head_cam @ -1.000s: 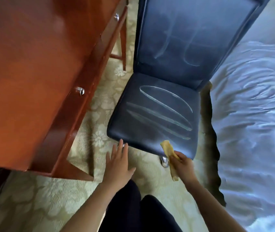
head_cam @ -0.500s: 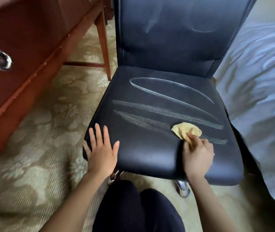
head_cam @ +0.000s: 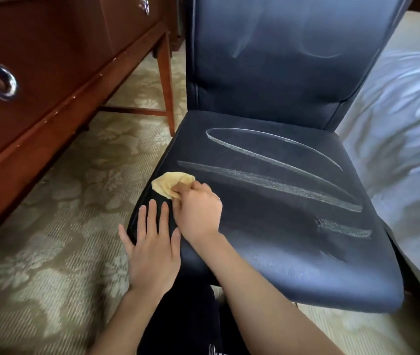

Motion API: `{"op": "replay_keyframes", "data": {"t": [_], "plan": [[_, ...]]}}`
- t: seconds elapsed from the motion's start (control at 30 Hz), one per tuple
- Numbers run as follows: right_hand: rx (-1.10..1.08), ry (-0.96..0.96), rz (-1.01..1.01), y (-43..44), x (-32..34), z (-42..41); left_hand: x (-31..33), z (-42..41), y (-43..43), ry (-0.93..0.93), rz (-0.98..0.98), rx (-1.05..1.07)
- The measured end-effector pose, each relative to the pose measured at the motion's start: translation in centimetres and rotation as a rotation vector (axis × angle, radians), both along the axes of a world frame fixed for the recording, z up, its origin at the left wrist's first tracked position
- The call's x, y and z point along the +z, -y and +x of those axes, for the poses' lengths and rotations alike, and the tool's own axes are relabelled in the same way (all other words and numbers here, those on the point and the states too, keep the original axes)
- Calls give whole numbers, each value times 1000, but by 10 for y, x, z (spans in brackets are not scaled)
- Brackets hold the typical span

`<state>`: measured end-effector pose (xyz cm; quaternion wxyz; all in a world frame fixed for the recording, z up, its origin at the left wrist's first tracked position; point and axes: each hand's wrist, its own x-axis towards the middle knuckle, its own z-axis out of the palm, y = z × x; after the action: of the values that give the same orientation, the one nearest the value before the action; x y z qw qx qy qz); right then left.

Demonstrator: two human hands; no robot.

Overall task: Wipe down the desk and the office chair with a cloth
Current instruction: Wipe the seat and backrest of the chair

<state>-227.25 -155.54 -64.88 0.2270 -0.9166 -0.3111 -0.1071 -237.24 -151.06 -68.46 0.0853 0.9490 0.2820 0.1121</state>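
Now, head view: we face the chair seat [head_cam: 293, 252].
Cloth [head_cam: 170, 184]: bunched on the seat's front-left corner, pinched under our right hand [head_cam: 198, 213].
Left hand [head_cam: 152, 249]: flat, fingers straight, bracing that corner just beside.
Pale streaks [head_cam: 268, 183]: lying lengthwise rightward across the seat from the cloth; right hand nearer, we judge.

Left hand [head_cam: 152, 249] flat, fingers spread; right hand [head_cam: 198, 213] beside it, pinching cloth [head_cam: 169, 184].

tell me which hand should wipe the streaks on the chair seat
Right. The right hand grips the yellow cloth on the seat; the left hand lies flat on its front corner.
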Motion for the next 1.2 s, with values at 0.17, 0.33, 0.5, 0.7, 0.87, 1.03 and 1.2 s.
{"op": "replay_keyframes", "data": {"t": [0.17, 0.33, 0.5, 0.7, 0.87, 1.03, 1.2], "plan": [[168, 76, 84, 37, 3, -7, 5, -2, -6, 41, -18, 8], [-6, 203, 143, 96, -10, -8, 5, 6, -7, 105, -110, 67], [-294, 189, 119, 169, -13, 8, 0, 4, -1, 116, -33, 57], [-593, 53, 74, 250, -12, 53, -7, -2, 18, 167, -23, 69], [-750, -5, -12, 284, 0, 100, -10, -15, 39, 168, 11, 16], [-852, -121, -42, 290, 6, 132, -5, -19, 49, 228, 70, -36], [-729, -85, -60, 258, 5, 116, 2, -4, 43, 362, -87, -61]]}}
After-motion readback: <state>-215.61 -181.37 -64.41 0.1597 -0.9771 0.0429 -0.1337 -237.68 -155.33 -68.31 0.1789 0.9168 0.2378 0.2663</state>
